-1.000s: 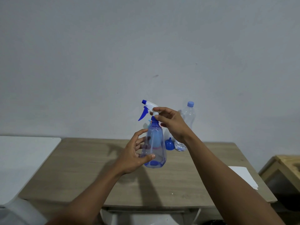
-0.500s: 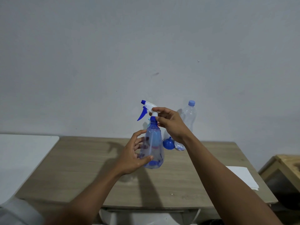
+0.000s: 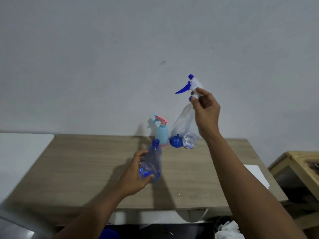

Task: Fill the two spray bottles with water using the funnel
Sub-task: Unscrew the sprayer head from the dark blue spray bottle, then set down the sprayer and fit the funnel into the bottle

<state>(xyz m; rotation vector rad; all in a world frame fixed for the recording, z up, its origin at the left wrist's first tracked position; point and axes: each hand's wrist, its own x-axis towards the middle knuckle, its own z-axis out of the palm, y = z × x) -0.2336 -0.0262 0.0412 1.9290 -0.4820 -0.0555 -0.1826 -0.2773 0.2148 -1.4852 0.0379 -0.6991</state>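
- A pale grey wall fills the upper part of the view; below it runs a light wood-grain surface (image 3: 86,166) with a white board (image 3: 20,150) butting against its left edge.
- The blue spray bottle (image 3: 151,164), its trigger head off and its threaded neck open, tilts a little and is held low over the middle of the surface; whether its base touches the wood cannot be told.
- The left hand (image 3: 136,176) wraps around the bottle's lower body, thumb across the front near the base.
- The right hand (image 3: 206,109) is raised well above the surface and pinches the blue-and-white trigger head (image 3: 191,85) between thumb and fingertips, the blue lever pointing left.
- The two hands are well apart, the right one higher and further back.
- The second spray bottle (image 3: 162,133), light blue with a pink top and pink base, stands upright at the back of the surface near the wall, its head in place.
- Just to its right lies a blue funnel (image 3: 175,141), wide mouth facing forward.
- Beside the funnel stands a clear water bottle (image 3: 189,139), mostly hidden behind the right wrist, with water showing in its lower part.
- A white sheet of paper (image 3: 257,175) lies at the surface's right edge, and a wooden piece of furniture (image 3: 303,163) stands further right.
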